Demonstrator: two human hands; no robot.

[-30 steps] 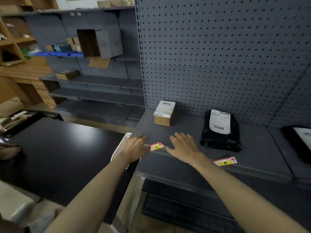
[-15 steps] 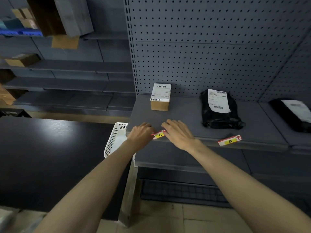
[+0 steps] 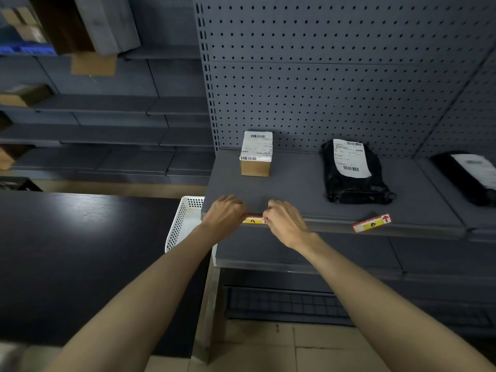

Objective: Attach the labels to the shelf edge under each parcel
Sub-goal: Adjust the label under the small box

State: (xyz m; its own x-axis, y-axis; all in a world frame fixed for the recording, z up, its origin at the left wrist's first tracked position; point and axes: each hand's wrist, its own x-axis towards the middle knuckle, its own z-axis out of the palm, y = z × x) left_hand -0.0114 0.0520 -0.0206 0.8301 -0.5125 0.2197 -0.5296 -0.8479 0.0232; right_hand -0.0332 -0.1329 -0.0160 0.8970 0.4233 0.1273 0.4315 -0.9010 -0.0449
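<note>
A yellow and red label A (image 3: 252, 220) lies flat against the front edge of the grey shelf (image 3: 295, 189), below a small cardboard parcel (image 3: 256, 154). My left hand (image 3: 225, 216) presses its left end and my right hand (image 3: 284, 222) its right end, fingers curled over the shelf lip. Label B (image 3: 371, 224) lies loose and tilted on the shelf top near the edge, in front of a black bag parcel (image 3: 353, 173). A third black parcel (image 3: 468, 175) sits at the far right.
A white perforated basket (image 3: 182, 224) stands between the shelf and a black table (image 3: 80, 259) on the left. Grey pegboard (image 3: 335, 76) backs the shelf. More shelving with cardboard boxes (image 3: 24, 95) fills the left background. A lower shelf (image 3: 308, 253) juts out beneath.
The view has tilted down and closer. Label A has gone from tilted on the shelf lip to flat along the front edge, with both hands curled tighter on its ends.
</note>
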